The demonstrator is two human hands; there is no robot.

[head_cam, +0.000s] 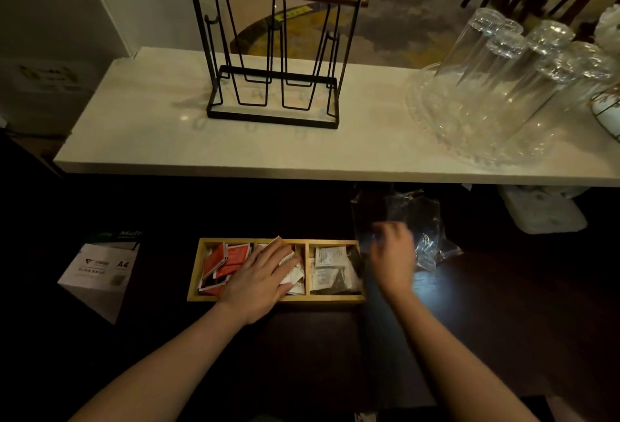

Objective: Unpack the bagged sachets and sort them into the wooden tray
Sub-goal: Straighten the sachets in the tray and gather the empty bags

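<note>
Left hand (pixel 260 279): my fingers lie flat, pressing white sachets (pixel 293 275) in the wooden tray (pixel 275 298) middle compartment.
Right hand (pixel 392 254): blurred; grip unclear, beside the clear plastic bag (pixel 424 230), right of tray.
Red sachets (pixel 223 262): left compartment.

A hotel-like refreshment counter: upturned glasses (pixel 510 79), a cup rack (pixel 273 52), sachets in a wooden tray (pixel 275 297).

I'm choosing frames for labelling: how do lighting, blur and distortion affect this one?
Head view: the white counter is well lit, while the dark table under the wooden tray loses detail; the right hand is motion-blurred against the clear plastic bag; the left hand is sharp; the wide lens makes the glasses lean outward.
</note>
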